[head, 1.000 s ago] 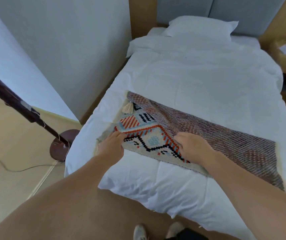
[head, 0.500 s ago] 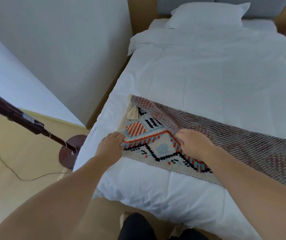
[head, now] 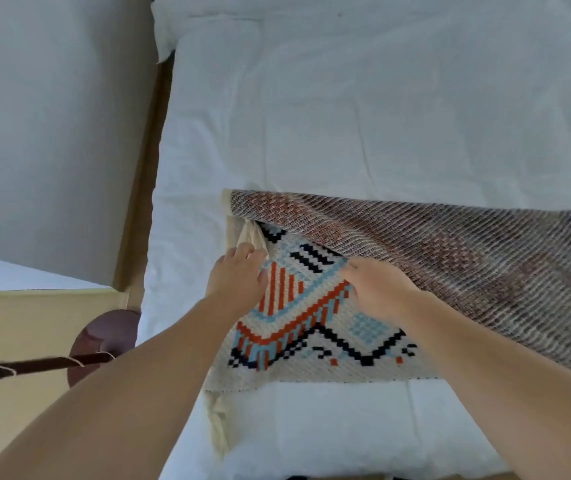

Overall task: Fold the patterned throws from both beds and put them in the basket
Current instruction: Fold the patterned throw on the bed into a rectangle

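A patterned throw [head: 298,327] lies across the near end of the white bed [head: 363,109]. Its cream face shows orange, blue and black shapes. The far part is folded over, showing the brownish woven underside [head: 467,258]. My left hand [head: 235,275] rests on the throw's left edge, fingertips touching a cream tassel [head: 247,233]. My right hand [head: 377,289] sits on the pattern with curled fingers pinching the edge of the folded-over layer. No basket is in view.
A grey wall [head: 52,133] runs along the bed's left side, with a wooden strip beside the mattress. A dark floor-lamp base [head: 104,337] and its pole [head: 35,363] stand on the beige floor at the lower left.
The view has come closer over the bed. Both hands have slid farther up the throw: the left to the tassel, the right to the folded layer's edge.
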The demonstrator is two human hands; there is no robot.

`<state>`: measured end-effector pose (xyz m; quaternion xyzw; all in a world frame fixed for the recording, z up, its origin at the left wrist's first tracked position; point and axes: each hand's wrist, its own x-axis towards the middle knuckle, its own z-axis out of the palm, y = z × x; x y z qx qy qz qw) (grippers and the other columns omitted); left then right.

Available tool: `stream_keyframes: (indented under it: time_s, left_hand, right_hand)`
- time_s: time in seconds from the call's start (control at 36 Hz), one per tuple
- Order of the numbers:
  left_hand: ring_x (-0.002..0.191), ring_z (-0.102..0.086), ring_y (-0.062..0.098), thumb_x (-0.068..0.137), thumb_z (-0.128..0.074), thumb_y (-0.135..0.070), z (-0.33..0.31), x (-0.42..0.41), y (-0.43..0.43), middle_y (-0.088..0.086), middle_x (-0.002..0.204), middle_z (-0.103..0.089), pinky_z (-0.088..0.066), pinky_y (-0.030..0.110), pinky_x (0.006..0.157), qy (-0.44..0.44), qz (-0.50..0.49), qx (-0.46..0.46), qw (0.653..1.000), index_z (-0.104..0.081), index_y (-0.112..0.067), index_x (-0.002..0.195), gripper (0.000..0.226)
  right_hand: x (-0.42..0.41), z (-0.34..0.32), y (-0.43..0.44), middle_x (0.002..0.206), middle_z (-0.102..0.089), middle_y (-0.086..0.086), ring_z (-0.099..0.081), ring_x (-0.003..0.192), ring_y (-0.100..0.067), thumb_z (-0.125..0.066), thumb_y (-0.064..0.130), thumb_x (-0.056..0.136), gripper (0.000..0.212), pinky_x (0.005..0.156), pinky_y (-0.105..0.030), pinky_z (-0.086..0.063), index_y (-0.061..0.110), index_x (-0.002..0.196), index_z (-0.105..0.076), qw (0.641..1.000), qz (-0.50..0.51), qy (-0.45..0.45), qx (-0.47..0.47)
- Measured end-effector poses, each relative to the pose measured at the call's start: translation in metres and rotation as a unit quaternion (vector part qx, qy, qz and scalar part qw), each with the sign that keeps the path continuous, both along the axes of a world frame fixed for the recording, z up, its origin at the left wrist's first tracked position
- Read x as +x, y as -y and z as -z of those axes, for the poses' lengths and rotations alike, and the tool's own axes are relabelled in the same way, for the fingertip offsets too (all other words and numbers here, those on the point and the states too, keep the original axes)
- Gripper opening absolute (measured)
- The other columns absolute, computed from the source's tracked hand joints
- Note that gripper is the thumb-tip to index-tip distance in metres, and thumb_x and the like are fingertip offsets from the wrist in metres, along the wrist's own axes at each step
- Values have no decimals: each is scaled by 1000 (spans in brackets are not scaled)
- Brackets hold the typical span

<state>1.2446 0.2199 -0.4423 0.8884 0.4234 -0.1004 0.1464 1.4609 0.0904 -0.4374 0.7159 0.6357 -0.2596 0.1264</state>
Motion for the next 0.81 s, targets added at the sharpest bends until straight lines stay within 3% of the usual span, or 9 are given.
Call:
stream_keyframes:
  time_s: [0.06, 0.11, 0.19, 0.28, 0.47, 0.53, 0.61, 0.69, 0.81]
  left_hand:
    - [121, -43, 24, 97, -37, -32, 23, 5, -24, 6, 138, -40, -40, 38, 98, -6, 5, 9, 1000, -45, -20, 133, 39]
    - [119, -44, 27, 96, -37, -34, 47, 10, -42, 8, 139, -39, -41, 40, 96, -22, 16, 20, 999, -45, -20, 132, 39]
    - [123, -42, 33, 94, -42, -39, 84, 16, -61, 13, 145, -30, -41, 45, 95, -49, 43, 36, 997, -45, -22, 131, 40]
    - [120, -44, 36, 92, -50, -40, 107, 22, -69, 16, 147, -22, -49, 47, 86, -54, 57, 9, 997, -50, -25, 124, 35]
    - [97, -52, 27, 77, -49, 11, 110, 24, -70, 18, 130, -41, -47, 40, 88, -9, 58, -22, 998, -59, -6, 121, 48]
    - [91, -51, 21, 81, -49, 10, 103, 14, -65, 14, 124, -47, -47, 30, 78, 22, 51, -38, 998, -58, -4, 118, 41]
    - [100, -49, 19, 88, -45, -2, 84, -2, -56, 4, 111, -53, -48, 32, 85, 61, 36, -57, 996, -61, -11, 99, 21]
    - [90, -47, 17, 87, -41, -6, 57, -17, -44, -1, 94, -51, -47, 33, 79, 83, 21, -64, 994, -50, -17, 83, 15]
    - [86, -48, 19, 82, -41, -5, 20, -40, -29, 0, 93, -51, -47, 34, 71, 113, -28, -92, 989, -52, -13, 94, 18]
  right_hand:
    - [-7, 22, -21, 104, -50, 1, -51, 86, -15, -49, 6, 91, 29, 75, -30, -52, 14, 118, -56, 1000, 7, 8, -9]
    - [-13, 39, -39, 125, -48, -5, -53, 107, -22, -47, 4, 92, 42, 90, -37, -51, 16, 132, -50, 1000, 17, 10, -21]
    - [-17, 59, -60, 156, -21, -10, -32, 137, -31, -45, 2, 92, 60, 109, -42, -38, 19, 148, -32, 998, 17, 24, -57]
    - [-16, 77, -71, 152, -25, -9, -37, 131, -30, -50, 4, 90, 64, 103, -40, -42, 19, 149, -28, 998, 36, 32, -50]
    - [-13, 87, -70, 151, -28, -9, -40, 129, -28, -49, 8, 93, 62, 104, -39, -41, 17, 150, -27, 998, 41, 34, -28]
    - [-15, 81, -68, 151, -28, -10, -40, 128, -29, -49, 8, 93, 59, 105, -40, -40, 17, 148, -32, 998, 41, 31, -32]
    - [-24, 66, -68, 155, -22, -11, -34, 135, -31, -47, 6, 94, 60, 109, -41, -36, 17, 150, -29, 998, 36, 23, -44]
    - [-38, 53, -71, 155, -23, -12, -35, 135, -31, -48, 8, 95, 60, 107, -40, -39, 17, 150, -26, 999, 27, 17, -40]
    - [-68, 33, -78, 153, -28, -12, -38, 133, -30, -48, 17, 98, 56, 104, -41, -41, 17, 149, -25, 1000, -11, 6, -10]
